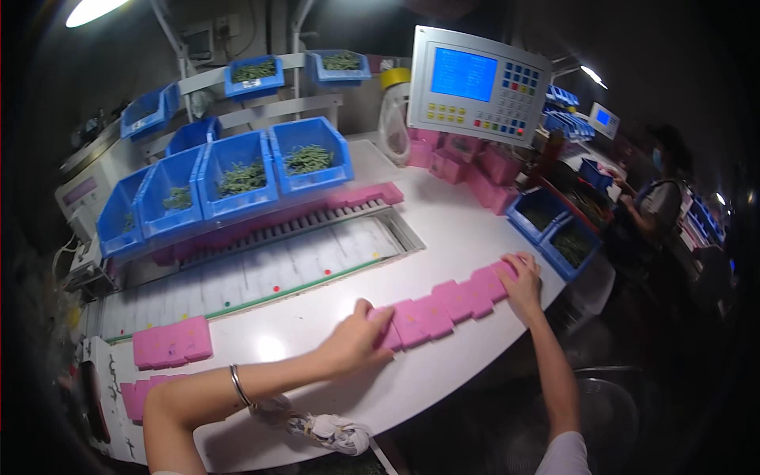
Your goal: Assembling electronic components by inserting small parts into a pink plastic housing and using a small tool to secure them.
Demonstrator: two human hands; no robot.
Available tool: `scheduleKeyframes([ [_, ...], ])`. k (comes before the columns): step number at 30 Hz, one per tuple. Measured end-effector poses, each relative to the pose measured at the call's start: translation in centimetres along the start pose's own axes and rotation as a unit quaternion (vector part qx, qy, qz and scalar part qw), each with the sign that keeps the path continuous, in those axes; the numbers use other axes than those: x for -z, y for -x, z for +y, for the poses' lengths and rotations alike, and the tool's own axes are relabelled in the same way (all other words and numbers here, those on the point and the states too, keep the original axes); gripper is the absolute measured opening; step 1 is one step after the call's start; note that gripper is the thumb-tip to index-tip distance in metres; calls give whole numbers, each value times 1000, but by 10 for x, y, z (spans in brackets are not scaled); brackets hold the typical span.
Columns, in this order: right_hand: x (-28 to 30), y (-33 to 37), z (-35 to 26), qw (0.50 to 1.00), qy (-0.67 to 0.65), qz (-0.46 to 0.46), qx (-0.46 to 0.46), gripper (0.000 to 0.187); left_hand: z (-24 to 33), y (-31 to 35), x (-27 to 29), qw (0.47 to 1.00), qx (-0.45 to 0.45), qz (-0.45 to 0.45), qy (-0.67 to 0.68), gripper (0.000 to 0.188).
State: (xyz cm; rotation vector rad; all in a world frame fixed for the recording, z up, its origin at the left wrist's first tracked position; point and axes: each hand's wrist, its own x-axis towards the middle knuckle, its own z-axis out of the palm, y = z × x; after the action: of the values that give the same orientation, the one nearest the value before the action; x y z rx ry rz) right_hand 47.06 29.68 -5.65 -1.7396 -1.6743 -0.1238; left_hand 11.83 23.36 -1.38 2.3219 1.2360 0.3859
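Observation:
A slanting row of several pink blocks (432, 315), pressed side by side with stepped edges, lies on the white table near its front right edge. My left hand (358, 342) grips the left end of this row, thumb and fingers on either side of the end block. At the other end, my right hand (522, 286) closes round the last pink block. Small marks show on the blocks' top faces. A silvery bangle (239, 385) circles my left wrist. Another pink block group (172, 342) sits at the left of the table, with more pink blocks (141, 396) partly behind my left forearm.
Blue bins (237, 178) holding small greenish pieces stand beyond a long slotted strip (261, 273). A control panel (479, 83) with a blue screen rises at the back. Two blue bins (571, 247) hang by the right edge. White cloth (336, 432) lies near me. A co-worker (661, 198) is farther right.

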Motion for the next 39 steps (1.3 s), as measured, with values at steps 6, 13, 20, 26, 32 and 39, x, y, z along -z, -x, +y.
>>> scheduleKeyframes([
  [6,30,21,-9,994,48,-81,-58,31,-1,22,-4,993,-64,-10,95,69],
  [13,-46,-30,-42,982,32,-103,157,36,-84,-10,44,969,-72,215,-99,53],
  [20,-189,-119,-122,991,-45,12,123,36,-206,-20,122,923,74,256,-278,54],
  [26,-241,-169,-144,990,-47,-32,130,29,-233,-25,142,887,12,223,-404,52],
  [32,-267,-212,-138,957,-218,34,189,27,-229,-38,147,757,-94,271,-587,55],
  [39,-263,-222,-146,969,-88,17,228,34,-222,-53,149,670,-53,198,-713,58],
])
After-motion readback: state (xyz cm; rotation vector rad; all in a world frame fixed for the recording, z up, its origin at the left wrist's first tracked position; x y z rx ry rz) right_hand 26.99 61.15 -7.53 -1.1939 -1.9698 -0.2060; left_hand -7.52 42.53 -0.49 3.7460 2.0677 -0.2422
